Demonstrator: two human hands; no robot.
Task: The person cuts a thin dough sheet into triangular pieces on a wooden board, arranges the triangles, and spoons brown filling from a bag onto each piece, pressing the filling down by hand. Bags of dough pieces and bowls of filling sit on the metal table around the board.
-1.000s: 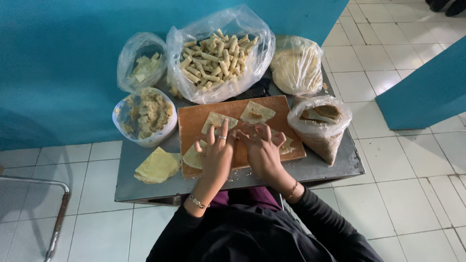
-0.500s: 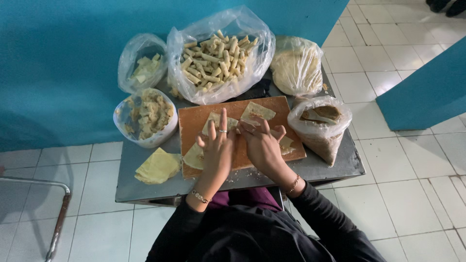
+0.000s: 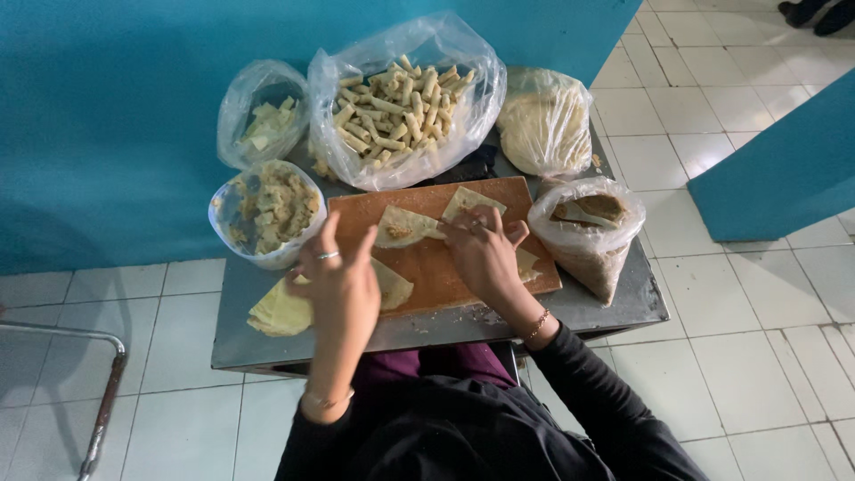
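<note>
A brown wooden board (image 3: 445,267) lies on a small grey metal table (image 3: 614,307). Thin pale wrapper sheets rest on the board; one sheet (image 3: 403,227) carries a dab of filling. My right hand (image 3: 485,254) presses on the board with its fingertips at that sheet's right edge. My left hand (image 3: 338,281), wearing a ring, hovers with fingers spread over the board's left end, beside a stack of yellow wrappers (image 3: 280,312). It holds nothing that I can see.
A large clear bag of rolled sticks (image 3: 401,98) stands behind the board. A tub of filling (image 3: 267,209), a small bag of cut pieces (image 3: 263,120), a bag of round sheets (image 3: 543,125) and a bag with a spoon (image 3: 588,227) surround it. A blue wall rises behind.
My left hand has drawn back from the board's middle toward its left end. My right hand has moved up the board to the filled sheet.
</note>
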